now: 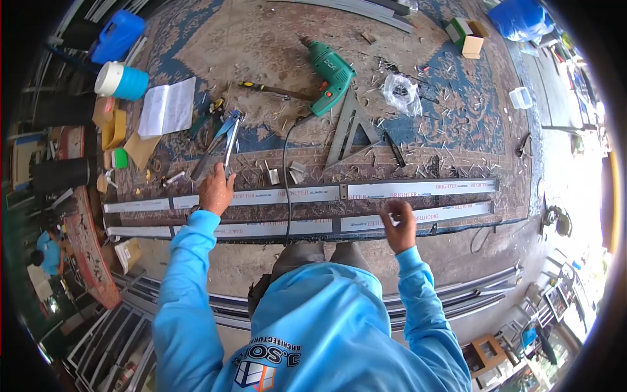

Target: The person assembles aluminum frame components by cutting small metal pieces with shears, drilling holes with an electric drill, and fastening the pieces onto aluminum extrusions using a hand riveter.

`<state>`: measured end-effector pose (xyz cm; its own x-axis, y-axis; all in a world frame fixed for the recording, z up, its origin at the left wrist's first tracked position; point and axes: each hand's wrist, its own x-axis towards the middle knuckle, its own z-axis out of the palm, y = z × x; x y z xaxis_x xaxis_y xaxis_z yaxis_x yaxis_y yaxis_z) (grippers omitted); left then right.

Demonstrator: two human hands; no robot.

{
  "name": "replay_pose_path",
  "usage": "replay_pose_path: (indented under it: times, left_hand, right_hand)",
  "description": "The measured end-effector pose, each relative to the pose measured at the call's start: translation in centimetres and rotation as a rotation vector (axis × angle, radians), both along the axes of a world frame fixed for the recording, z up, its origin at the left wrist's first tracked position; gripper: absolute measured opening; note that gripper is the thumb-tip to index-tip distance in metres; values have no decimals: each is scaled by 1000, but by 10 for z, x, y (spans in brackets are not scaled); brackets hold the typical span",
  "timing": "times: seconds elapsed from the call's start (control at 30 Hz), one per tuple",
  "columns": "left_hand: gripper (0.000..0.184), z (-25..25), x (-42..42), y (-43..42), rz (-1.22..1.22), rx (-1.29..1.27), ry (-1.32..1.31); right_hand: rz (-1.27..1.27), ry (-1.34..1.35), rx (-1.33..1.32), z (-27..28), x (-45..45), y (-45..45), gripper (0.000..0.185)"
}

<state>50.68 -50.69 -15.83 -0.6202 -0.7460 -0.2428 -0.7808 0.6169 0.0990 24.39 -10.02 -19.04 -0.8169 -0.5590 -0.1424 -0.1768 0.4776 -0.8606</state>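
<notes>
My left hand (pixel 215 189) is at the end of a two-handled tool that looks like a hand riveter (pixel 231 140), its thumb and fingers closed around the silver handle. My right hand (pixel 400 227) hovers over the nearer metal profile (pixel 444 213), fingers loosely curled and apart, with nothing visible in them. Beyond it, a second long profile (pixel 261 197) lies parallel, also covered in printed protective film. A green power drill (pixel 333 78) rests on the carpet, its cord (pixel 285 170) running across both profiles.
A triangular square (pixel 349 130), a yellow-black screwdriver (pixel 261 88) and dark pliers (pixel 396 150) lie among scattered fasteners. A plastic bag (pixel 401 95) is to the right. Paper sheets (pixel 166 108) and a blue-white jug (pixel 122 81) stand left. More metal profiles (pixel 450 297) lie behind my legs.
</notes>
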Motion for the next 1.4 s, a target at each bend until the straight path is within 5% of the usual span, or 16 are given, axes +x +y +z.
replay_pose_path:
  times: [0.07,0.17,0.27,0.33,0.43,0.6,0.77,0.87,0.97,1.0,1.13,1.27,1.4]
  left_hand:
    - [53,-20,-19,-7,64,31,-76]
    - [75,5,-116,7,-136,-21,243]
    - [92,-49,-245,12,-367,110,710]
    - [102,-84,-325,22,-243,70,567]
    - [130,-67,-372,29,71,289,365]
    - [124,-63,-379,-2,69,358,396]
    - [94,12,-318,-87,-49,688,658]
    - [57,113,-207,-82,147,1075,871]
    - [73,166,-78,-47,43,1139,1043]
    - [67,188,-49,-21,190,1081,1081]
    - [66,195,61,36,464,891,959]
    - [65,169,131,87,628,912,829]
    - [62,146,151,117,678,928,865]
  right_hand:
    - [-121,4,11,4,-3,16,26]
    - [-258,-14,53,16,14,21,25]
    - [-304,-131,-12,16,40,9,23]
    - [-297,-100,-10,24,54,-2,22]
    - [-291,23,39,30,68,-2,20]
    - [-304,70,8,18,39,-6,18]
    - [-147,151,-61,14,-25,-60,14]
    - [9,232,-93,3,-44,-108,12]
    - [192,196,-88,-17,-45,-164,14]
    - [272,195,-94,-22,-44,-186,14]
    - [591,145,-18,-36,-36,-271,22]
    - [1242,87,166,-39,-34,-290,47]
    - [1269,212,290,-39,-18,-273,58]
